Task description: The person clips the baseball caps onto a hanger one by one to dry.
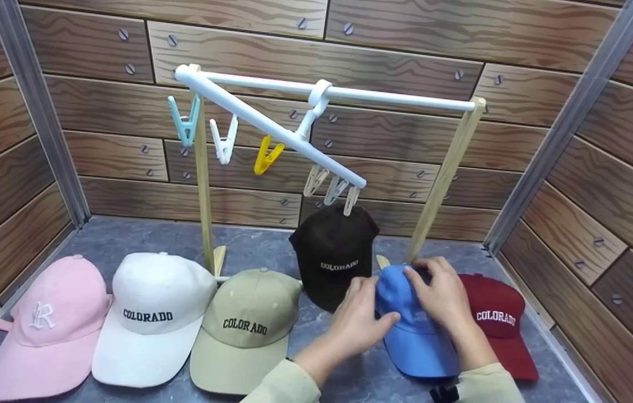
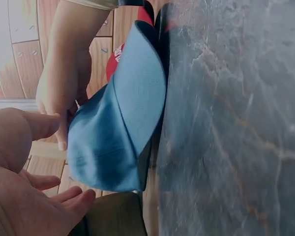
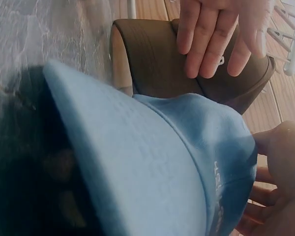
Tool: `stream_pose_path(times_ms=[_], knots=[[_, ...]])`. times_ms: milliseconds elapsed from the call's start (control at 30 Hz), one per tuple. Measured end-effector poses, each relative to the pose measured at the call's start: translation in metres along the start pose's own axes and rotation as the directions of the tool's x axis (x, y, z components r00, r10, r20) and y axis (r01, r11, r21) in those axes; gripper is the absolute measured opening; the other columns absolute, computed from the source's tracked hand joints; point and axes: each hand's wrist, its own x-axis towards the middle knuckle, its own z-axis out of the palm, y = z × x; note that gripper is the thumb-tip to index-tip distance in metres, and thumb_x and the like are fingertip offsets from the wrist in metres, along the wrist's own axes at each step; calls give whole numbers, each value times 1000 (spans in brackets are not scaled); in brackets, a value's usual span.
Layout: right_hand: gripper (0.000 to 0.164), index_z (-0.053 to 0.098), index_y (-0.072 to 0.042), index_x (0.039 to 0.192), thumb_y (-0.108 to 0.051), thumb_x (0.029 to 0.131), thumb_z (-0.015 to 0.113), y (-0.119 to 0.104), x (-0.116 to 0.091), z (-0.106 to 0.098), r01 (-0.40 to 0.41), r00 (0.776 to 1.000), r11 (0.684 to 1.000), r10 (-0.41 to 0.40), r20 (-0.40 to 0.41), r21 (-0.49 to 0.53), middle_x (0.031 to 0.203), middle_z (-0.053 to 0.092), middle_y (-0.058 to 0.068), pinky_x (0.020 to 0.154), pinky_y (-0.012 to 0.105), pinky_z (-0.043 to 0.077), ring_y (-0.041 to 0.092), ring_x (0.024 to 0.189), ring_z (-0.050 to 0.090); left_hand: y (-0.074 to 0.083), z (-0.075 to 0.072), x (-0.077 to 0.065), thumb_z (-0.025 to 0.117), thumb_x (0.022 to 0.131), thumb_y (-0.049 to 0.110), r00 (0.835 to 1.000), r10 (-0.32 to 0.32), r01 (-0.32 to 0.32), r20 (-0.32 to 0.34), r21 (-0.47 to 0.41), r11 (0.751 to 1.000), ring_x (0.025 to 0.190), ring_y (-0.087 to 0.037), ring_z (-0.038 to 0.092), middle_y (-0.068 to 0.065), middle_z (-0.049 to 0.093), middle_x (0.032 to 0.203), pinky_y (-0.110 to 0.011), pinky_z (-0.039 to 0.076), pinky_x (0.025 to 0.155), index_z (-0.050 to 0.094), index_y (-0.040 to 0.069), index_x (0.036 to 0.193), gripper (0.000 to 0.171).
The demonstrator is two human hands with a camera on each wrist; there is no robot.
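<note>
At five o'clock in the head view, a person's left hand [image 1: 358,320] and right hand [image 1: 442,288] flank a blue cap [image 1: 418,334] low at the tabletop [image 1: 142,232].

The hands are apart: the left, its fingers loosely spread, holds nothing at the cap's nine o'clock side, while the right touches the crown at one o'clock; whether it grips the fabric, one cannot tell. Just beside the blue cap, a maroon cap [image 1: 498,319] sits at three o'clock; at ten, a black cap [image 1: 337,249] appears beneath the clips [image 1: 334,191] of a white hanger [image 1: 271,127]; khaki [image 1: 244,319], white [image 1: 159,299] and pink caps [image 1: 50,341] line up toward nine.
</note>
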Motion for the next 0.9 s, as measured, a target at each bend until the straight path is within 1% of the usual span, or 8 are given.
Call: stream_pose_path(times_ms=[133,267,500,567,900], knots=[[36,78,2,128,-29,109,75,5,1,0,3,1000,1000,-3,4,7,125,70,21,103,61,54,42,119,69,-1,6,3,85,99,33,1000,-7,7,0,-2,1000,137,-30,57,-15,55,148,-45,53,112,54,1,158,74],[36,77,2,127,-29,110,74,10,0,-2,-11,1000,1000,11,12,10,127,70,22,105,61,53,43,121,68,-2,11,6,85,99,35,1000,-18,18,9,-6,1000,142,-30,56,-15,54,152,-45,51,116,53,2,159,75],[39,76,2,129,-33,111,72,16,0,-4,-43,998,999,43,45,-10,131,70,23,107,62,51,45,125,67,-4,19,7,85,98,39,999,33,-33,42,12,999,148,-30,52,-18,49,161,-41,47,121,50,1,161,82],[40,76,2,130,-33,111,71,17,0,-4,-54,997,999,55,57,-5,131,70,23,107,63,51,45,126,67,-4,20,8,85,98,39,998,37,-37,46,5,999,150,-31,51,-19,47,163,-42,47,121,49,1,161,82],[49,70,5,140,-35,113,68,24,3,-1,-96,991,994,90,99,57,138,69,28,113,65,48,48,133,63,-9,19,11,85,98,40,999,3,-2,52,-15,1000,154,-32,47,-19,43,169,-44,45,122,45,3,165,86]])
